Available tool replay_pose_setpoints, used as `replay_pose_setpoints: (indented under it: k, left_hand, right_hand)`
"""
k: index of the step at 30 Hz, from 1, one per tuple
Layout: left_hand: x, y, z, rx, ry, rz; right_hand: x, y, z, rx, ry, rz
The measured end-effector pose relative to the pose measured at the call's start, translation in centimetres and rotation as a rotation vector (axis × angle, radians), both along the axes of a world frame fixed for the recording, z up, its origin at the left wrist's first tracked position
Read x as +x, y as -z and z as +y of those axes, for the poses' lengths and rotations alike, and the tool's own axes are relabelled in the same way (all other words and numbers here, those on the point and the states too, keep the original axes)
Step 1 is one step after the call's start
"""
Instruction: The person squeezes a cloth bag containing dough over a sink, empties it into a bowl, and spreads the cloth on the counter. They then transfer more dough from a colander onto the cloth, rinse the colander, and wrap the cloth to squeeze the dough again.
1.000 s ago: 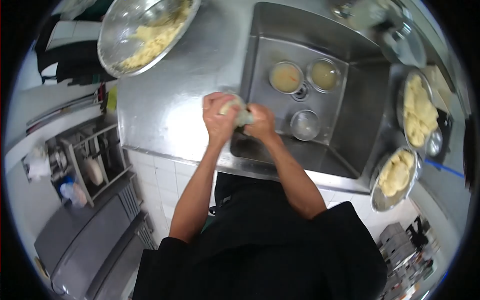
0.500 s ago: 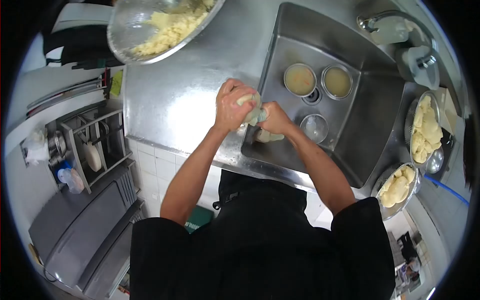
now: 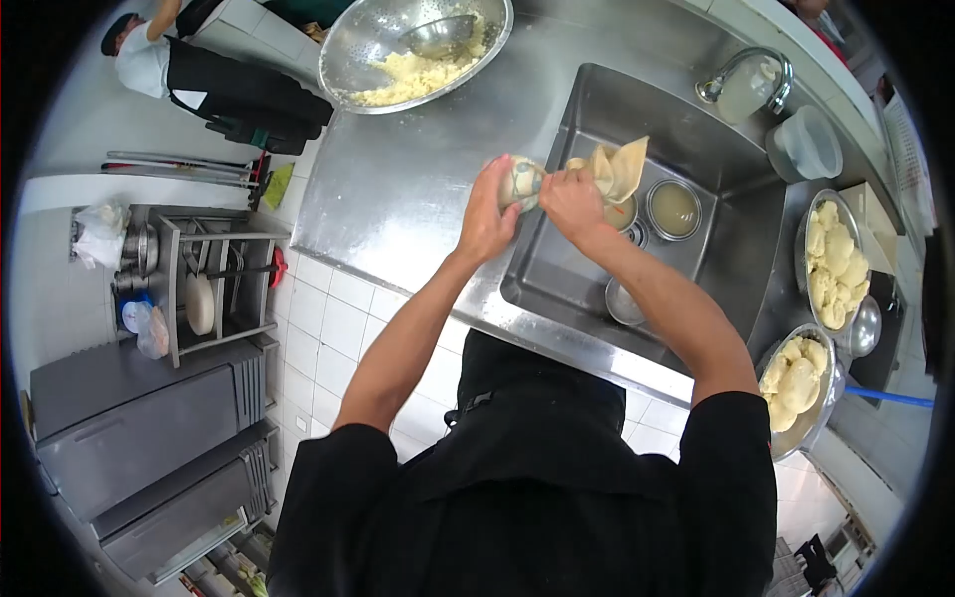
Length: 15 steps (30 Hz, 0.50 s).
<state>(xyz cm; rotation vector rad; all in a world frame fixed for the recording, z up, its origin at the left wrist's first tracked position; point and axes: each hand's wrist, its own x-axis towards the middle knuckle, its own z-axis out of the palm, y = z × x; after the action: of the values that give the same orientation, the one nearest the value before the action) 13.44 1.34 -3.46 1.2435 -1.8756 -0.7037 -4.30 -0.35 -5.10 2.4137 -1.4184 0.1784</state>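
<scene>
A cloth bundle [image 3: 524, 181] is held between my two hands over the left rim of the steel sink [image 3: 721, 239]. My left hand [image 3: 487, 209] is wrapped round its bulging, rounded end. Closed on the twisted neck of the cloth is my right hand [image 3: 577, 202]. The loose cloth end [image 3: 622, 169] fans out past the right fist, above the sink. Below it, two round containers of cloudy liquid [image 3: 673, 210] stand in the sink, one partly hidden by the cloth. A clear bowl [image 3: 624, 301] lies nearer me, partly behind my right forearm.
A steel colander [image 3: 353, 45] with pale crumbly food and a metal bowl stands at the back left. Two colanders of pale lumps [image 3: 838, 264] [image 3: 796, 388] stand at the right. A faucet [image 3: 708, 90] is behind the sink. A person [image 3: 219, 90] is at the far upper left.
The cloth bundle and both hands have turned, so the loose cloth end now points up and right instead of down. The view has shifted, bringing the other person into sight.
</scene>
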Motion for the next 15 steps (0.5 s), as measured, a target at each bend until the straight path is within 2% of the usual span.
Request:
replay_pose_setpoints:
  k: [1, 3, 4, 6, 7, 8, 9, 10, 11, 13, 15]
  left_hand:
    - [-0.5, -2.2, -1.1, -0.007, 0.005, -0.002]
    - [-1.4, -5.6, -3.3, 0.59, -0.165, -0.008]
    - [-2.2, -4.7, -4.6, 0.599, -0.169, -0.005]
    - [-4.8, -3.4, -7.3, 0.622, -0.159, -0.772]
    - [-5.2, -2.9, -6.7, 0.59, -0.291, -0.781]
    - [-4.9, -2.5, -6.4, 0.589, -0.29, -0.776]
    - [-3.8, -1.7, -6.5, 0.492, -0.229, -0.657]
    - [-3.1, -1.3, -5.9, 0.407, -0.165, -0.546]
    - [-2.7, -0.6, -4.9, 0.416, -0.164, -0.552]
    - [-1.8, -0.2, -2.2, 0.249, -0.282, -0.263]
    - [-1.7, 0.0, -0.1, 0.218, -0.25, -0.245]
  right_hand:
    - [0.4, 0.0, 0.0, 0.059, 0.001, 0.026]
    - [1.4, 0.3, 0.8, 0.138, 0.003, 0.05]
    - [2.0, 0.4, 1.0, 0.12, -0.026, 0.068]
    - [1.8, 0.4, 0.9, 0.096, -0.053, 0.088]
    - [1.4, 0.4, 1.0, 0.113, -0.093, -0.004]
    - [0.8, 0.3, 0.6, 0.12, -0.133, -0.094]
    - [0.2, 0.4, 0.3, 0.115, -0.128, -0.091]
    - [-0.1, 0.9, 1.1, 0.124, -0.116, -0.287]
    - [-0.3, 1.5, 1.7, 0.133, -0.11, -0.484]
    - [-0.2, 2.3, 2.8, 0.129, -0.089, -0.592]
    - [0.3, 3.3, 4.7, 0.195, -0.035, -0.718]
